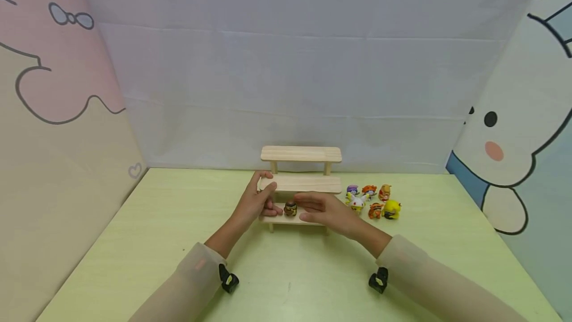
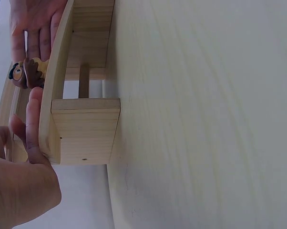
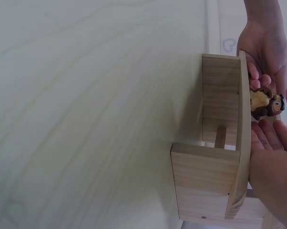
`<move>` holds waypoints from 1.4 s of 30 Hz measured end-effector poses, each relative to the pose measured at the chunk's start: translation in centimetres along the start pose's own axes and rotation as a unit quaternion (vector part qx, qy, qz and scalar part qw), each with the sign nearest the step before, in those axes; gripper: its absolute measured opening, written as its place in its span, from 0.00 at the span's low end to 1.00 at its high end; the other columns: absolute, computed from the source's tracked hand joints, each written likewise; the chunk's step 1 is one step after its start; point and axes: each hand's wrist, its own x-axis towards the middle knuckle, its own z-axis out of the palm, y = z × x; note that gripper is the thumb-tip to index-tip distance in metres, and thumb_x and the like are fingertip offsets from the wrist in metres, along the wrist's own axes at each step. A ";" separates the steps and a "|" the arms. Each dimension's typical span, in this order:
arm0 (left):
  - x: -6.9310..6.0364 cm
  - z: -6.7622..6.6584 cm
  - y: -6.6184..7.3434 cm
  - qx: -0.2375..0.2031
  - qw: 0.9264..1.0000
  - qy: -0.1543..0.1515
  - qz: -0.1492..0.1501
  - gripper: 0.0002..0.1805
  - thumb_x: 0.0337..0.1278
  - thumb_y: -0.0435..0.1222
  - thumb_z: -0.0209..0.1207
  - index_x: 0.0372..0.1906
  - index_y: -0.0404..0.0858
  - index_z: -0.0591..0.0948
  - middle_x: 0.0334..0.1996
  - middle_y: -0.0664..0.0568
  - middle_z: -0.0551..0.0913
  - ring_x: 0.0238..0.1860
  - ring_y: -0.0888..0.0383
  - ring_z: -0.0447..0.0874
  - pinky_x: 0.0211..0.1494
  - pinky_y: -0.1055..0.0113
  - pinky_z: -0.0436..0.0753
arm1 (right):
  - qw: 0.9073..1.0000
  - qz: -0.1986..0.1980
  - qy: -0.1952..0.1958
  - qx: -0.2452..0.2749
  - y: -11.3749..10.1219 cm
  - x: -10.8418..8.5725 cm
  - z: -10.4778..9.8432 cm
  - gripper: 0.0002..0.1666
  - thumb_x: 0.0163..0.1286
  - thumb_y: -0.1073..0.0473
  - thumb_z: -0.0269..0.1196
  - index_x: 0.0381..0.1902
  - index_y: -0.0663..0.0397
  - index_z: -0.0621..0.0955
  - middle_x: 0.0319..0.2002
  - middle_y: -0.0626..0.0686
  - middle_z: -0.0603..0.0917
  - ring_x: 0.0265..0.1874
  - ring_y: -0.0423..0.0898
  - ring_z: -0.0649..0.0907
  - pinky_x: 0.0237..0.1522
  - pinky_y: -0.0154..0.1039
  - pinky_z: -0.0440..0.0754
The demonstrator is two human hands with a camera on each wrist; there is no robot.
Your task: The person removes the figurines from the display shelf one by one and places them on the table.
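A small brown owl figurine (image 1: 290, 208) stands upright on the lowest board of a three-tier wooden display shelf (image 1: 304, 184). At the shelf's left end, my left hand (image 1: 251, 203) grips the middle board between thumb and index finger. Its lower fingers lie over the bottom board, close to the owl's left side. My right hand (image 1: 332, 212) reaches over the bottom board from the right, fingers extended beside the owl (image 3: 262, 102) and not curled round it. In the left wrist view the owl (image 2: 29, 74) appears between the fingers of both hands; whether they touch it I cannot tell.
Several small figurines stand in a cluster to the right of the shelf, among them a yellow one (image 1: 392, 209), a white one (image 1: 356, 202) and an orange striped one (image 1: 375, 210). A pale wall (image 1: 290, 73) rises behind the table (image 1: 286, 282).
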 end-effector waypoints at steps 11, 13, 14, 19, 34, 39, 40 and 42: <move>0.1 0.0 0.0 0.001 1.000 -0.003 0.000 0.21 0.81 0.45 0.53 0.68 0.45 0.62 0.17 0.50 0.74 0.24 0.52 0.91 0.27 0.65 0.90 | 1.000 -0.010 0.006 -0.004 -0.1 1.3 0.8 0.32 0.76 0.64 0.64 0.73 0.67 0.69 0.70 0.67 0.74 0.72 0.59 0.73 0.73 0.48 0.72; 0.1 0.0 -0.1 0.001 1.000 -0.003 0.000 0.21 0.81 0.45 0.53 0.68 0.46 0.62 0.17 0.50 0.74 0.24 0.52 0.91 0.27 0.65 0.90 | 1.000 -0.011 0.009 -0.002 -0.1 1.6 1.0 0.31 0.76 0.65 0.64 0.73 0.67 0.70 0.69 0.69 0.73 0.71 0.59 0.74 0.72 0.47 0.74; 0.1 -0.1 -0.1 0.001 1.000 -0.004 0.000 0.21 0.81 0.45 0.53 0.68 0.45 0.62 0.17 0.50 0.74 0.24 0.52 0.91 0.27 0.65 0.90 | 1.000 -0.012 0.011 -0.004 -0.1 1.7 1.1 0.31 0.76 0.65 0.63 0.73 0.68 0.70 0.69 0.69 0.74 0.71 0.59 0.74 0.71 0.46 0.75; 0.2 0.0 -0.1 0.000 1.000 -0.006 0.000 0.22 0.81 0.44 0.53 0.69 0.44 0.62 0.17 0.50 0.74 0.24 0.52 0.91 0.28 0.65 0.90 | 0.999 -0.005 0.031 -0.010 0.0 2.1 1.6 0.29 0.75 0.66 0.64 0.70 0.68 0.72 0.67 0.69 0.76 0.68 0.59 0.77 0.66 0.43 0.80; 0.1 -0.2 -0.1 0.005 1.000 -0.005 0.000 0.23 0.81 0.43 0.53 0.70 0.44 0.61 0.17 0.50 0.73 0.24 0.52 0.91 0.27 0.64 0.90 | 0.997 -0.010 0.069 -0.033 0.2 2.2 2.5 0.22 0.75 0.64 0.65 0.63 0.67 0.79 0.61 0.64 0.82 0.62 0.58 0.82 0.59 0.35 0.84; 0.0 -0.2 -0.1 0.005 1.000 -0.011 0.005 0.24 0.81 0.44 0.53 0.71 0.42 0.60 0.18 0.50 0.74 0.24 0.52 0.91 0.28 0.65 0.90 | 0.997 -0.013 0.069 -0.033 0.0 2.1 2.4 0.22 0.75 0.64 0.65 0.63 0.67 0.79 0.60 0.63 0.82 0.61 0.58 0.83 0.59 0.35 0.84; 0.1 -0.2 -0.2 0.005 1.000 -0.012 0.006 0.25 0.81 0.44 0.53 0.71 0.42 0.59 0.18 0.50 0.74 0.24 0.52 0.91 0.28 0.65 0.90 | 0.997 -0.014 0.069 -0.032 0.0 2.1 2.4 0.22 0.75 0.64 0.65 0.63 0.67 0.79 0.60 0.63 0.82 0.61 0.58 0.83 0.59 0.35 0.84; 0.0 -0.2 -0.1 0.006 1.000 -0.012 0.006 0.25 0.81 0.44 0.52 0.71 0.41 0.59 0.18 0.50 0.73 0.24 0.52 0.91 0.28 0.65 0.90 | 0.997 -0.013 0.069 -0.033 0.0 2.0 2.4 0.22 0.75 0.64 0.65 0.63 0.67 0.79 0.60 0.63 0.82 0.61 0.58 0.83 0.59 0.35 0.84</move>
